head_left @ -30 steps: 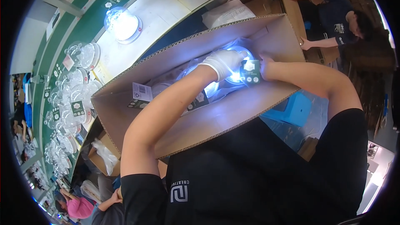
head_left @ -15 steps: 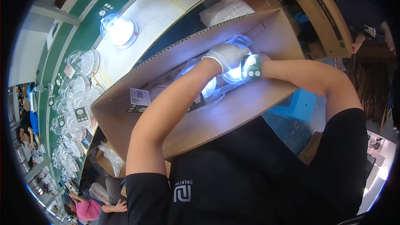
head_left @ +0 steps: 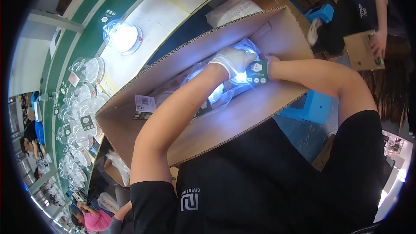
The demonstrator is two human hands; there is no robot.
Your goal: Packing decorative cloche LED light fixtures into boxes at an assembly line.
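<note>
My left hand [head_left: 234,63], in a white glove, is closed over a lit clear dome lamp [head_left: 239,79] inside an open cardboard box [head_left: 229,123]. My bare right hand [head_left: 273,63] is at the lamp's right side. A green-and-white card tag [head_left: 257,73] at the lamp covers most of the right hand's fingers, so their grip is hidden. Just left of this lamp, a second glowing lamp [head_left: 216,94] lies in clear plastic wrap. Farther left in the box, a printed card [head_left: 145,103] stands up beside more wrapped items, partly behind my left forearm.
On the white-and-green bench at left, one lit dome lamp [head_left: 122,37] stands apart from several unlit clear domes [head_left: 82,108]. A blue bin [head_left: 305,107] is right of the box. At upper right, another person holds a cardboard piece [head_left: 364,50]. A white bag [head_left: 234,12] lies beyond the box.
The card tag has shifted slightly left and down and now faces me more squarely. Both my hands stay at the lamp. The person at upper right has moved their cardboard lower and to the right.
</note>
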